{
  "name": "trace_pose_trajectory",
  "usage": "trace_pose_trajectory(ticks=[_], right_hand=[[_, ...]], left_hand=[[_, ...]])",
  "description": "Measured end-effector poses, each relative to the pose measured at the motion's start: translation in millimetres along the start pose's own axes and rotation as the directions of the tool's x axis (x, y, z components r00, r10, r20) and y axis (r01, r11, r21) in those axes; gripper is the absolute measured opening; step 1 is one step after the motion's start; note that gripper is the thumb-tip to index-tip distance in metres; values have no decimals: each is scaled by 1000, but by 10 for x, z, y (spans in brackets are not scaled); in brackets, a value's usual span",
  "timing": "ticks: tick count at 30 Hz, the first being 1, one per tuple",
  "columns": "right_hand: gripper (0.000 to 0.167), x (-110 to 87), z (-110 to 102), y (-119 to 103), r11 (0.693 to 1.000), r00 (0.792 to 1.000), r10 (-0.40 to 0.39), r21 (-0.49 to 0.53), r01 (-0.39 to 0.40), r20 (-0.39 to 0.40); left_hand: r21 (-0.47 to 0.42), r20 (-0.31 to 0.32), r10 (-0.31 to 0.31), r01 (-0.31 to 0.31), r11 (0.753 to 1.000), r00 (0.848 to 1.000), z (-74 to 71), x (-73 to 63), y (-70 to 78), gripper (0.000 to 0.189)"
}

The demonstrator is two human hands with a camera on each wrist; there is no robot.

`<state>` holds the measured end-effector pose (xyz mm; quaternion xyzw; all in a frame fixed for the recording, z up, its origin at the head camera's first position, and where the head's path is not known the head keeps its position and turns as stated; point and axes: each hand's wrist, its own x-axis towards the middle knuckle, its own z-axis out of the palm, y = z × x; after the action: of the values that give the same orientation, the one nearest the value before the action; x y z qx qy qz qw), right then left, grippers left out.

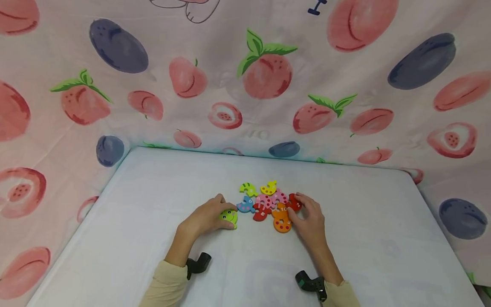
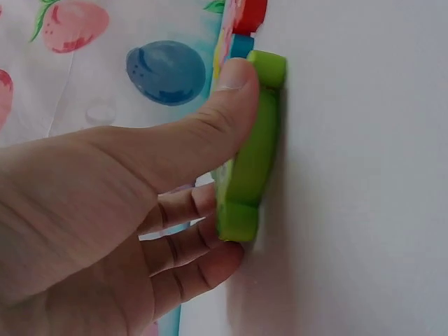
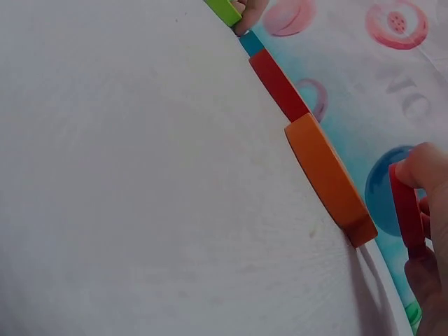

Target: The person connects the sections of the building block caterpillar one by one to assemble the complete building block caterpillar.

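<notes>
My left hand (image 1: 205, 216) holds a green smiling-face puzzle piece (image 1: 230, 216) at the left of a cluster of pieces. In the left wrist view, the thumb lies over the thick green piece (image 2: 255, 150), with fingers at its far side. My right hand (image 1: 312, 221) pinches a red piece marked 2 (image 1: 294, 203) at the cluster's right side. In the right wrist view, this red piece (image 3: 404, 206) stands between thumb and fingers, seemingly raised off the table. Nearest to that hand are orange pieces (image 1: 282, 225); one bears a 10.
Between the hands lie a blue piece (image 1: 246, 204), another red piece (image 1: 261, 212) and pink pieces (image 1: 263, 200). Behind them are a striped green piece (image 1: 248, 189) and a yellow piece (image 1: 268, 188). A white-covered table (image 1: 153, 192) meets a fruit-print cloth (image 1: 222, 42).
</notes>
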<state>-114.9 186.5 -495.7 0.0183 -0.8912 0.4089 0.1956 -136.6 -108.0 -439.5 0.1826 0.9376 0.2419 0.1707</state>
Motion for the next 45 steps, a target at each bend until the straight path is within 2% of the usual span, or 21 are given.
trace_pose_trajectory(ticks=[4,14,19,23,30,35,40,45], right_hand=[[42,-5,10,-9,1000,1000,-24,-2,24,1],[43,-22,43,-50,988,988,-152,-9,152,-12],[44,-47,99,-116,976,975,-219,-9,220,26],[44,-59,129,-152,971,969,-240,0,241,56],[45,-51,157,-158,963,962,-268,-5,269,56],[49,-54,163,-215,966,964,-256,0,257,67],[48,-90,184,-425,980,975,-191,82,183,109],[44,-121,421,-728,978,977,-146,170,119,156]], left_hand=[[-3,-1,-3,3,1000,1000,-1,5,-10,49],[-4,6,8,-8,1000,1000,22,11,-34,51],[-42,-8,-4,4,999,1000,17,12,-91,52],[-62,-18,-22,20,998,1000,4,17,-145,52],[-62,-14,-25,24,998,1000,-50,-5,-233,52],[-72,-37,-13,11,997,999,-88,-15,-320,52],[-82,-35,17,-20,996,999,-105,-17,-429,46],[-111,-37,43,-47,993,998,-117,-21,-512,41]])
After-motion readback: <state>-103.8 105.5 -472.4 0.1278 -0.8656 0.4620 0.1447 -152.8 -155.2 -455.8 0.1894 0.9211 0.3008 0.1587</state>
